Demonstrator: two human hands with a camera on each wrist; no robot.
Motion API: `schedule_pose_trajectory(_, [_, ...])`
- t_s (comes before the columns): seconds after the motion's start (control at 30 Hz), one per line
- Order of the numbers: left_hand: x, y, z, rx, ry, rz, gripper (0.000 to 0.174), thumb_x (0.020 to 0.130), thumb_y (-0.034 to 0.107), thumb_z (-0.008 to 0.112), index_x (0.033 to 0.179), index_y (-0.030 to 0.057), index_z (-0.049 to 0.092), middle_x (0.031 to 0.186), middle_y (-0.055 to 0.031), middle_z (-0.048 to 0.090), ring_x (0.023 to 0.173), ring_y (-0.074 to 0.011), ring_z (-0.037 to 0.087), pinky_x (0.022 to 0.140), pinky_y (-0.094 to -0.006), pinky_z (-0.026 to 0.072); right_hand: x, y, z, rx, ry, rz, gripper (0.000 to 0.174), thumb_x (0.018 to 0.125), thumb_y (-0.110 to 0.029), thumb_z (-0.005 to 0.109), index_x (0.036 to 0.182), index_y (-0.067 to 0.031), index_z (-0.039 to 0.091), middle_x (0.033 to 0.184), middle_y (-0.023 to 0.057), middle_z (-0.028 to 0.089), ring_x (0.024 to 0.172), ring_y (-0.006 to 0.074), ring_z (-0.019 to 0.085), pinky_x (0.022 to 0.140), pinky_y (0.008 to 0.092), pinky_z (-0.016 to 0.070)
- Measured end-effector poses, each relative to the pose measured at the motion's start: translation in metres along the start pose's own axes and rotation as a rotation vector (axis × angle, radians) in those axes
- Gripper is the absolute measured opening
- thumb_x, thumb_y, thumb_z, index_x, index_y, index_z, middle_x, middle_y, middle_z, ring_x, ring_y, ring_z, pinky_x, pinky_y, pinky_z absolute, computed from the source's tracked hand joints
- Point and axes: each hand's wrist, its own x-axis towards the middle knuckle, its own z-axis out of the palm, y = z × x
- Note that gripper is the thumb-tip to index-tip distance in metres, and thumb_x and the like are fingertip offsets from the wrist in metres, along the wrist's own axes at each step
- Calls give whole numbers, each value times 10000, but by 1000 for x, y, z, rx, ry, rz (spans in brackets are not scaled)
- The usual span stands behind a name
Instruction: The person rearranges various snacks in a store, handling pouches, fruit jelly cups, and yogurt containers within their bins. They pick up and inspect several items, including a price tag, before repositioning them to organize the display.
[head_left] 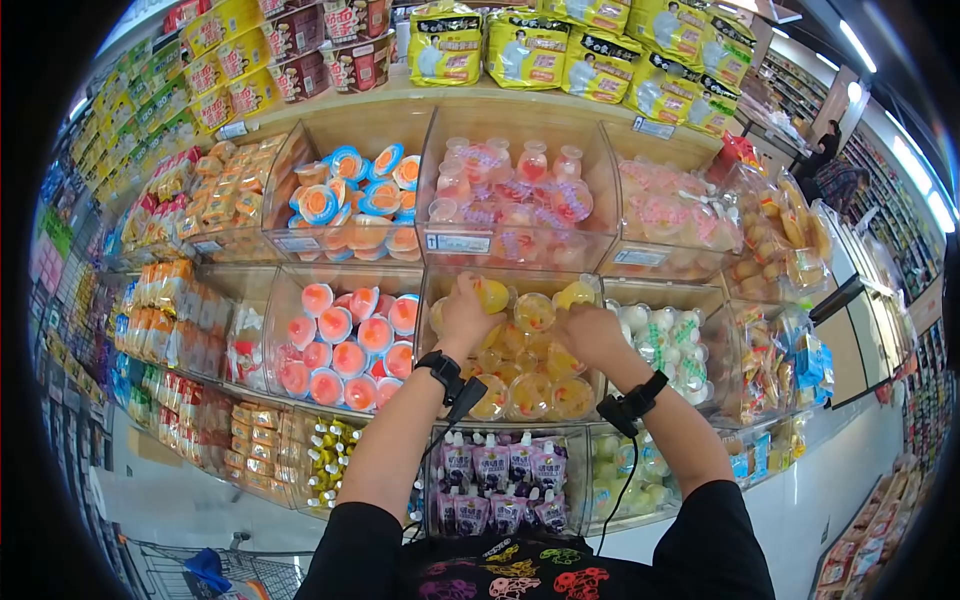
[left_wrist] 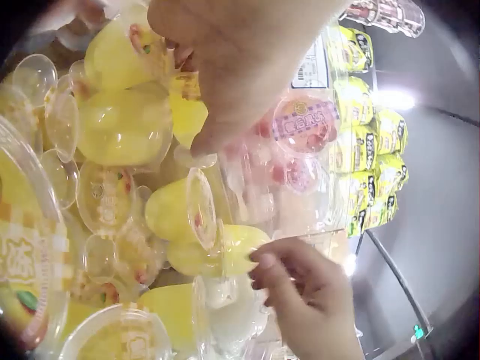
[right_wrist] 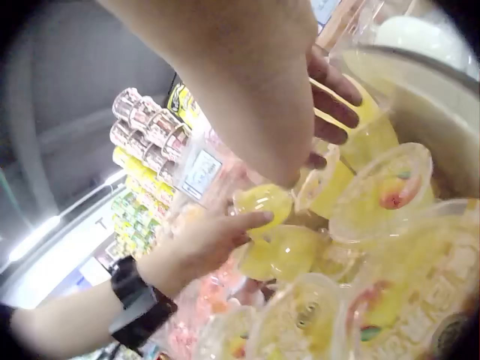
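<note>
Left hand (head_left: 470,315) at the back left of the bin (head_left: 512,421), fingers bent round a yellow cup (head_left: 490,296); forefinger lies along the cup's side in the right wrist view. Right hand (head_left: 595,335) at the back right of the bin, fingers partly bent beside a second yellow cup (head_left: 576,293); cannot tell whether it grips or only touches. More yellow cups lie close together in the bin; those in the front row (head_left: 529,396) show their lids toward the person. Handling, as judged: the cups look smooth and thin-walled, so a light hold round the body seems better than a squeeze or a pull on the lid. Worth steadying neighbours with the free fingers, since a push at the back of the bin could tip the cups ahead. Turning each lid to match the front row would make a neat face. Wrists best kept high, clear of that row. Beyond: red cups (head_left: 357,345) left of the bin, white cups (head_left: 668,345) right, pink cups (head_left: 520,185) behind, purple pouches (head_left: 505,470) below its front.
</note>
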Motion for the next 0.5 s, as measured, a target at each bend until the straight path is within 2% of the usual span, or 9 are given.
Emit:
schedule_pose_trajectory(0.03, [3, -4, 5, 1, 1, 6, 768, 592, 202, 813, 1207, 47, 379, 1123, -186, 526, 1050, -361, 525, 880, -419, 436, 3, 3, -8, 4, 24, 117, 280, 789, -267, 598, 985, -68, 610, 967, 143, 598, 908, 287, 593, 707, 405, 502])
schedule_pose_trajectory(0.07, [6, -9, 9, -49, 33, 5, 784, 590, 184, 813, 1226, 54, 374, 1123, -184, 527, 1047, -358, 527, 877, -418, 438, 5, 9, -4, 5, 28, 121, 280, 789, -267, 598, 985, -68, 610, 967, 143, 598, 908, 287, 593, 707, 405, 502])
schedule_pose_trajectory(0.13, [3, -7, 7, -92, 65, 11, 800, 588, 165, 813, 1246, 62, 369, 1124, -182, 528, 1044, -354, 529, 873, -417, 439, 11, 19, 5, -8, 406, -54, 247, 747, -210, 599, 954, -77, 611, 978, 106, 591, 997, 268, 544, 771, 376, 466])
schedule_pose_trajectory(0.17, [-1, -6, 6, -138, 90, 72, 798, 594, 155, 809, 1263, 89, 380, 1107, -181, 525, 1028, -350, 533, 870, -413, 440, 13, 21, 10, -6, 413, -52, 247, 747, -210, 599, 954, -77, 611, 978, 106, 591, 997, 268, 544, 771, 376, 466])
schedule_pose_trajectory(0.23, [-7, 6, -7, -173, 119, 131, 798, 599, 146, 805, 1281, 116, 391, 1091, -179, 522, 1012, -346, 537, 867, -408, 442, 17, 11, 6, -371, 462, -142, 225, 731, -169, 591, 941, -96, 623, 964, 62, 577, 1047, 231, 485, 841, 345, 404])
schedule_pose_trajectory(0.3, [-18, 16, -21, -145, 95, 216, 723, 624, 174, 790, 1265, 165, 455, 1050, -169, 500, 978, -337, 541, 860, -399, 446, 26, 14, 17, -398, 437, -127, 212, 732, -168, 584, 927, -100, 635, 955, 52, 571, 1038, 214, 475, 843, 343, 387])
schedule_pose_trajectory(0.37, [-21, 17, -27, -157, 46, 205, 679, 642, 189, 779, 1247, 156, 474, 1053, -161, 497, 983, -343, 541, 850, -398, 454, 34, 22, 35, -426, 405, -100, 202, 734, -166, 577, 913, -105, 646, 946, 42, 565, 1029, 197, 465, 845, 340, 369])
schedule_pose_trajectory(0.43, [-26, 23, -31, -175, 0, 202, 636, 659, 204, 768, 1229, 147, 492, 1055, -153, 494, 987, -350, 541, 840, -396, 462, 42, 29, 45, -630, 417, -144, 182, 731, -181, 575, 872, -119, 673, 926, 28, 572, 1013, 187, 457, 821, 344, 375])
schedule_pose_trajectory(0.5, [-38, 31, -32, 176, -245, 404, 628, 676, 235, 757, 1239, 140, 494, 1074, -168, 480, 980, -354, 540, 835, -405, 464, 43, 28, 46, -597, 391, -113, 175, 732, -178, 571, 858, -122, 678, 920, 21, 576, 1006, 184, 462, 820, 344, 372])
